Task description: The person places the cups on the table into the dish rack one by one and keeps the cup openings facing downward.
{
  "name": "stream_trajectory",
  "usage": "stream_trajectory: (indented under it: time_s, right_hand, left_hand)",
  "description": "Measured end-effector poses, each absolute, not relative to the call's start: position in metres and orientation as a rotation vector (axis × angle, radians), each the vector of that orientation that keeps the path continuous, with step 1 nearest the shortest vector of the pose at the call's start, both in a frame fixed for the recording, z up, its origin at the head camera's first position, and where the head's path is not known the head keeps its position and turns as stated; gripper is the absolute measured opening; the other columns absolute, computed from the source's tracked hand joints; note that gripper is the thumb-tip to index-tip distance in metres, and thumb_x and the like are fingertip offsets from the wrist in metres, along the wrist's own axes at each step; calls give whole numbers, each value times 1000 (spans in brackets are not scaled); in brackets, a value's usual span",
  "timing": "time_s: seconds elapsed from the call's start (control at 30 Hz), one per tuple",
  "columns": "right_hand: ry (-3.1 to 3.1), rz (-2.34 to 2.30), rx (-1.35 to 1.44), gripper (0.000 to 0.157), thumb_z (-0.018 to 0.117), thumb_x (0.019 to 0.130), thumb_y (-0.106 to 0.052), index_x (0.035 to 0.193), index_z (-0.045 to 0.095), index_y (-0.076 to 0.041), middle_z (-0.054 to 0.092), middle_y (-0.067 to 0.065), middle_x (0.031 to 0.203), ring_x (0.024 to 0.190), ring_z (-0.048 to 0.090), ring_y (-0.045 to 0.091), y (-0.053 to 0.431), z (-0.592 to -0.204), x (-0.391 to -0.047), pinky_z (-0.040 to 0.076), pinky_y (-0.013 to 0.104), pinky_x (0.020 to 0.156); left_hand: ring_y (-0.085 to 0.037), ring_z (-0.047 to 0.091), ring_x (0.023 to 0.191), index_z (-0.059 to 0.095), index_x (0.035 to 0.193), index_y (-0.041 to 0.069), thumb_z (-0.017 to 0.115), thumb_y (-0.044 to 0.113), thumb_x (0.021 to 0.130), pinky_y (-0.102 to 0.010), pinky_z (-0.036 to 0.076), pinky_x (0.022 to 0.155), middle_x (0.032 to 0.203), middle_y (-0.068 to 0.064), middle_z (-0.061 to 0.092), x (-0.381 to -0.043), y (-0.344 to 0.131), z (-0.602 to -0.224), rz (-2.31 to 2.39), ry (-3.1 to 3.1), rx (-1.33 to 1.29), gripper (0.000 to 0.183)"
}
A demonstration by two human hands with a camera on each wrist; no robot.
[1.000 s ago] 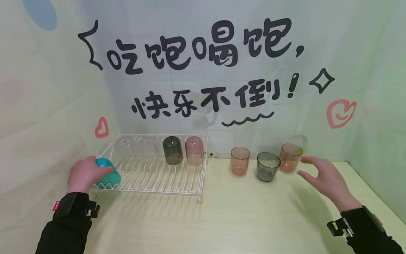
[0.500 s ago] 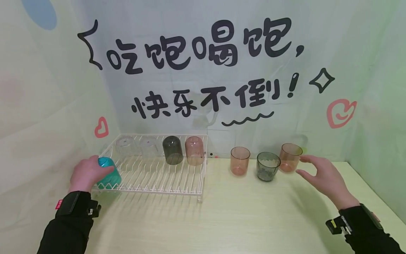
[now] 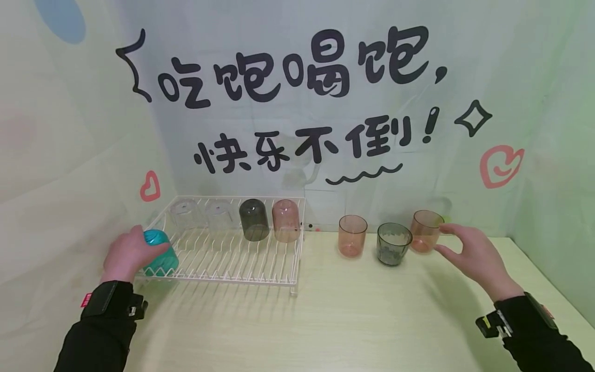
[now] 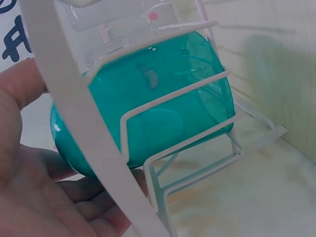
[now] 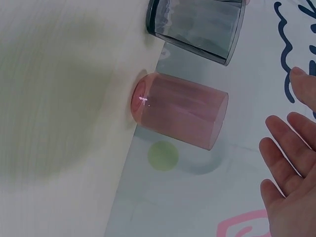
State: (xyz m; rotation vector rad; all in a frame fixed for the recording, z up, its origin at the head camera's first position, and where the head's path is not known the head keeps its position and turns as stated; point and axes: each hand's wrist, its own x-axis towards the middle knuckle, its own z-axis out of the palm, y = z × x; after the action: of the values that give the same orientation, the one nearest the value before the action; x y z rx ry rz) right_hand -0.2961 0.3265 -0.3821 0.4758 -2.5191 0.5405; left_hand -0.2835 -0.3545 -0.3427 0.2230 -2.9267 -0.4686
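At the left end of the white wire rack [image 3: 218,282], my left hand [image 3: 124,254] grips a teal cup [image 3: 161,264] with thumb and fingers around its base end. The cup stands mouth down among the wires, as the left wrist view [image 4: 158,113] also shows. My right hand [image 3: 479,261] is raised beside the farthest right amber-pink cup [image 3: 422,238], its fingers and thumb apart and holding nothing. That cup stands mouth up on the table. In the right wrist view, a gap shows between my fingertips [image 5: 269,145] and the pink cup's [image 5: 180,111] rim.
Upside down along the rack's back are two clear cups [image 3: 218,214], a dark grey cup [image 3: 253,219] and a pink cup [image 3: 285,221]. A grey ribbed glass [image 3: 393,250] and another amber-pink cup [image 3: 351,242] stand on the table [image 3: 353,320]. A printed cloth [image 3: 297,113] hangs behind.
My left hand has shifted slightly right, and the teal cup now leans less. My right hand has drifted a little left, closer to the amber-pink cup. The other cups stay put.
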Motion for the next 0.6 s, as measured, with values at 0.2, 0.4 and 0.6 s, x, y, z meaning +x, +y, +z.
stream_trajectory:
  time_s: [0.2, 0.4, 0.6]
  right_hand:
    - [-2517, 521, 475, 47, 71, 76, -20, 115, 58, 3, 61, 21, 109, 101, 53, 38, 328, -383, -300, 42, 55, 83]
    - [-2531, 502, 459, 48, 71, 75, -18, 116, 58, 2, 60, 22, 110, 102, 52, 39, 329, -385, -304, 41, 56, 84]
    - [-2531, 474, 460, 47, 72, 74, -18, 114, 58, 3, 60, 22, 108, 100, 52, 39, 330, -385, -309, 42, 55, 83]
  left_hand:
    - [-39, 48, 79, 36, 110, -18, 62, 50, 77, -46, 48, 61, 95, -31, 49, -280, -353, -342, -477, -2894, 232, 79]
    - [-41, 43, 78, 36, 107, -17, 62, 50, 77, -45, 44, 54, 88, -30, 45, -275, -348, -341, -423, -2807, 225, 78]
    - [-46, 39, 83, 33, 117, -16, 61, 52, 77, -51, 42, 56, 95, -32, 42, -267, -341, -336, -384, -2743, 220, 83]
